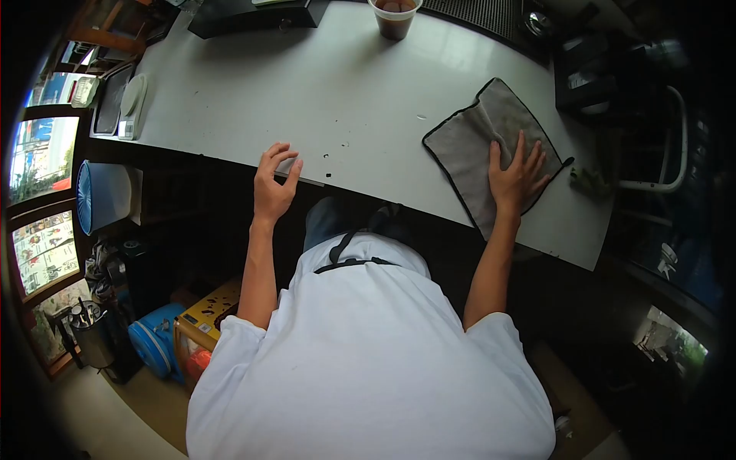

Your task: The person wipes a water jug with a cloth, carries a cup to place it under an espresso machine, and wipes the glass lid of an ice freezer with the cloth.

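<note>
A grey cloth (468,146) with a dark edging lies on the white counter (268,84), towards its right end. My right hand (515,178) rests flat on this cloth with the fingers spread, pressing on it rather than gripping. Over the counter's front edge is my left hand (276,184), its fingers loosely curved and apart, with nothing seen in it. Small dark specks (328,175) are on the counter between the two hands.
A plastic cup of brown drink (395,19) stands at the back, beside a black ridged mat (479,19). A black box (261,17) sits back left. At the left end is a white scale (133,107). Dark equipment (594,77) borders the right side.
</note>
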{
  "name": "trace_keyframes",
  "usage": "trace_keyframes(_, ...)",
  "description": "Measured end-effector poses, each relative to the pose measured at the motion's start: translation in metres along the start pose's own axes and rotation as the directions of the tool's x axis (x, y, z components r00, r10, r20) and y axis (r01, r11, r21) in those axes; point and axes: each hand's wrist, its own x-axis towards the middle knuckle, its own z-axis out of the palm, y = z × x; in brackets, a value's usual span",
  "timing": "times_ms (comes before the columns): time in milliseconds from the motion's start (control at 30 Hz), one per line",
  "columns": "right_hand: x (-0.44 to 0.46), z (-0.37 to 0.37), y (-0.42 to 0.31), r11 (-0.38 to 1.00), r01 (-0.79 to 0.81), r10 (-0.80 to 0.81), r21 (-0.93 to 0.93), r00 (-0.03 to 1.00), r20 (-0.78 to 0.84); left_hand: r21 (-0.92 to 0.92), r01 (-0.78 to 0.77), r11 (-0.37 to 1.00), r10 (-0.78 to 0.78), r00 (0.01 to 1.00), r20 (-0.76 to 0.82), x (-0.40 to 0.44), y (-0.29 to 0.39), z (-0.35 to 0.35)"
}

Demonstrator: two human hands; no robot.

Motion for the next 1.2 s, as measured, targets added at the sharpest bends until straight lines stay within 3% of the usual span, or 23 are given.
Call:
trace_keyframes(167,-0.015,-0.013,-0.027,0.956,0.225,-0.231,0.186,0.973,0.009,0.026,0.017,1.000,-0.017,1.000,0.001,0.002,0.006,0.004)
trace_keyframes(300,-0.022,-0.027,-0.033,0.791,0.426,-0.495,0.439,0.867,0.052,0.060,0.012,0.998,-0.011,1.000,-0.025,0.003,0.009,0.011)
trace_keyframes(367,-0.019,-0.019,-0.026,0.751,0.350,-0.432,0.560,0.902,0.016,0.036,0.020,0.999,-0.019,1.000,-0.021,0.004,0.013,0.013)
trace_keyframes(467,-0.015,-0.003,-0.024,0.779,0.132,-0.155,0.613,0.988,-0.017,0.016,-0.018,1.000,0.018,1.000,-0.008,0.007,0.007,0.014)
trace_keyframes(567,-0.017,-0.005,-0.040,0.932,0.054,-0.019,0.359,0.995,-0.099,-0.051,-0.030,0.998,0.029,0.999,-0.017,0.010,0.011,0.005)
trace_keyframes(667,-0.031,-0.005,-0.053,0.955,0.087,-0.076,0.283,0.996,-0.050,-0.095,-0.030,0.995,0.026,0.998,-0.049,0.012,-0.001,-0.006)
trace_keyframes(867,-0.060,-0.018,-0.090,0.880,0.269,-0.255,0.392,0.963,-0.087,-0.153,-0.174,0.973,0.167,0.984,-0.058,0.055,-0.039,-0.026)
trace_keyframes(933,-0.059,-0.011,-0.089,0.903,0.149,-0.122,0.403,0.988,-0.093,-0.142,-0.202,0.969,0.194,0.978,-0.071,0.069,-0.059,-0.042)
trace_keyframes(1000,-0.055,0.005,-0.091,0.962,-0.035,0.083,0.270,0.982,-0.167,-0.117,-0.227,0.967,0.214,0.970,-0.113,0.086,-0.085,-0.055)
trace_keyframes(1067,-0.050,0.000,-0.101,0.952,-0.261,0.260,0.162,0.965,0.032,-0.081,-0.239,0.968,0.226,0.963,-0.145,0.100,-0.108,-0.063)
trace_keyframes(1167,-0.049,-0.008,-0.131,0.954,-0.290,0.283,0.080,0.955,0.083,-0.187,-0.208,0.960,0.180,0.971,-0.156,0.108,-0.118,-0.068)
trace_keyframes(1200,-0.056,-0.009,-0.140,0.985,-0.153,0.143,0.074,0.982,0.125,-0.164,-0.241,0.956,0.218,0.965,-0.146,0.107,-0.118,-0.068)
